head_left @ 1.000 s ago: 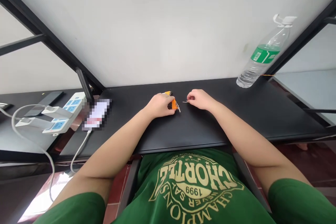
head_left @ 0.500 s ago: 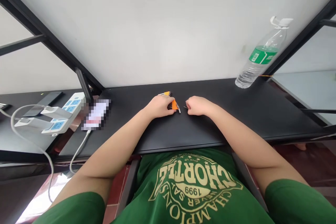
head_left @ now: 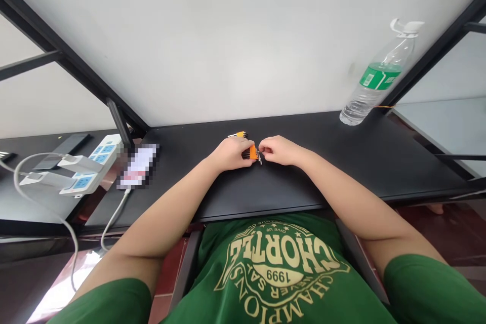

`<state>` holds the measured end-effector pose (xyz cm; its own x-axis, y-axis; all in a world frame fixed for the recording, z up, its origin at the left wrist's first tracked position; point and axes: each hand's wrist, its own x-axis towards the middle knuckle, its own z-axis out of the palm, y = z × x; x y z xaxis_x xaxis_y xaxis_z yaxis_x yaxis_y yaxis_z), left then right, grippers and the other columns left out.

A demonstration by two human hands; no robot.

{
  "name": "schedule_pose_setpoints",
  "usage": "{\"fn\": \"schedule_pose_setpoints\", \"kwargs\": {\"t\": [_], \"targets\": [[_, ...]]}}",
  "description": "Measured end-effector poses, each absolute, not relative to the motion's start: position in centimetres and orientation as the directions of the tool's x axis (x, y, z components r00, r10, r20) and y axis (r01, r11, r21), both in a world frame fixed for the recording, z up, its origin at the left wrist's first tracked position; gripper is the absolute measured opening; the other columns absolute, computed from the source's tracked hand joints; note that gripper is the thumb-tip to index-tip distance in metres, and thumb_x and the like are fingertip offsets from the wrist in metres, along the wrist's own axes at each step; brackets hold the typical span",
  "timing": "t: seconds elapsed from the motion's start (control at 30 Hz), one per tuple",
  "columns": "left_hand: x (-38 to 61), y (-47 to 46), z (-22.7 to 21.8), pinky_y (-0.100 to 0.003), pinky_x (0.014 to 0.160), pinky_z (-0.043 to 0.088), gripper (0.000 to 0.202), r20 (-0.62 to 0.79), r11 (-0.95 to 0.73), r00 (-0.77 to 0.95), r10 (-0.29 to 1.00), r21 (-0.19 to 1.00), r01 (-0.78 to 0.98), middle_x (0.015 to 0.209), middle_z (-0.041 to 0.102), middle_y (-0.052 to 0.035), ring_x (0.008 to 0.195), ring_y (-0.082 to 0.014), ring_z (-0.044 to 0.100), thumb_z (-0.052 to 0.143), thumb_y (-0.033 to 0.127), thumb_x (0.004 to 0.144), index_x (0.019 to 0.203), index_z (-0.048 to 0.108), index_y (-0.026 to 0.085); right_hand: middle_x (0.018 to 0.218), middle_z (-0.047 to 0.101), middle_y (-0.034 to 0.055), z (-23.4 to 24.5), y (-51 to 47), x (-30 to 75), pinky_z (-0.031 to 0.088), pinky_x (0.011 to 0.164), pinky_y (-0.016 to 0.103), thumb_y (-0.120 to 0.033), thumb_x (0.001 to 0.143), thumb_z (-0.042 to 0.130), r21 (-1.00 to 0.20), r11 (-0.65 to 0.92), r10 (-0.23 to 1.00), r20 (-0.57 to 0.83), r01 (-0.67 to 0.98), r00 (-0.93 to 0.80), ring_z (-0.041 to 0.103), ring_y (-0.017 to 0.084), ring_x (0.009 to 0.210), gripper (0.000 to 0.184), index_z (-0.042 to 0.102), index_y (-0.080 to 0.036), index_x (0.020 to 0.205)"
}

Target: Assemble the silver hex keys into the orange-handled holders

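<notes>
My left hand [head_left: 232, 153] is closed around an orange hex key holder [head_left: 252, 152]. Short metal ends of several hex keys stick out on its right side, and dark key shafts show under my fingers. Another orange piece with thin keys [head_left: 240, 134] shows just beyond my left knuckles; whether it joins the held holder is hidden. My right hand [head_left: 280, 150] is pinched on a thin hex key, mostly covered by the fingers, close against the right side of the holder. Whether that key is inside a slot I cannot tell.
Both hands rest over a black desk [head_left: 322, 177] against a white wall. A large water bottle [head_left: 370, 83] stands at the back right. To the left lie a blurred-out phone [head_left: 138, 166] on a white cable and a power strip [head_left: 96, 162] with plugged-in chargers.
My right hand has moved left with the hex key, from a small gap away to right beside the orange holder. My left hand stays in place.
</notes>
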<state>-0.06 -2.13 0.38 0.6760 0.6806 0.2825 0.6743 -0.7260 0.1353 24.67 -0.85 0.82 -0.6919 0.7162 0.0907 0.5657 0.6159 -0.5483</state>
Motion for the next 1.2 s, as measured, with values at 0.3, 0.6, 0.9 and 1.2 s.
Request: {"fn": "schedule_pose_setpoints", "kwargs": {"t": [0.3,0.6,0.9,1.2], "targets": [[-0.2,-2.0,0.3,-0.033,0.073,0.047,0.016,0.318,-0.726,0.666,0.675,0.123,0.677,0.082,0.067,-0.0018,0.077,-0.0206,0.064,0.067,0.034,0.084,0.096,0.066,0.023,0.076,0.063,-0.004,1.6,-1.1,25.5,0.046,0.059,0.026,-0.018,0.084,0.061,-0.802,0.38,0.81,0.048,0.461,-0.585,0.061,0.012,0.055,0.009,0.064,-0.021,0.092],[0.0,-2.1,-0.1,-0.034,0.072,0.048,0.015,0.36,-0.763,0.704,0.613,0.037,0.645,0.074,0.065,-0.0014,0.073,-0.0205,0.064,0.068,0.037,0.086,0.088,0.067,0.023,0.077,0.067,-0.0026,1.7,-1.2,25.5,0.048,0.05,0.024,-0.022,0.088,0.066,-0.821,0.337,0.816,0.01,0.462,-0.578,0.061,0.011,0.049,0.006,0.071,-0.02,0.092],[0.9,-2.2,-0.3,-0.037,0.085,0.053,0.014,0.445,-0.79,0.703,0.555,0.019,0.612,0.08,0.073,-0.0034,0.078,-0.0213,0.069,0.071,0.034,0.086,0.092,0.071,0.021,0.055,0.06,-0.0034,0.0,-1.2,22.4,0.046,0.038,0.019,-0.023,0.092,0.08,-0.978,-0.206,0.884,-0.197,0.026,-0.424,0.052,0.009,0.041,0.02,0.064,-0.018,0.081],[0.8,-2.3,0.2,-0.032,0.073,0.049,0.011,0.484,-0.75,0.622,0.616,0.119,0.651,0.076,0.068,-0.0006,0.072,-0.0186,0.066,0.07,0.032,0.083,0.089,0.066,0.023,0.081,0.077,0.0044,0.1,-0.6,23.5,0.062,0.054,0.021,-0.023,0.085,0.088,-0.931,-0.311,0.8,-0.148,-0.19,-0.582,0.066,0.01,0.055,0.022,0.068,-0.015,0.091]]}}
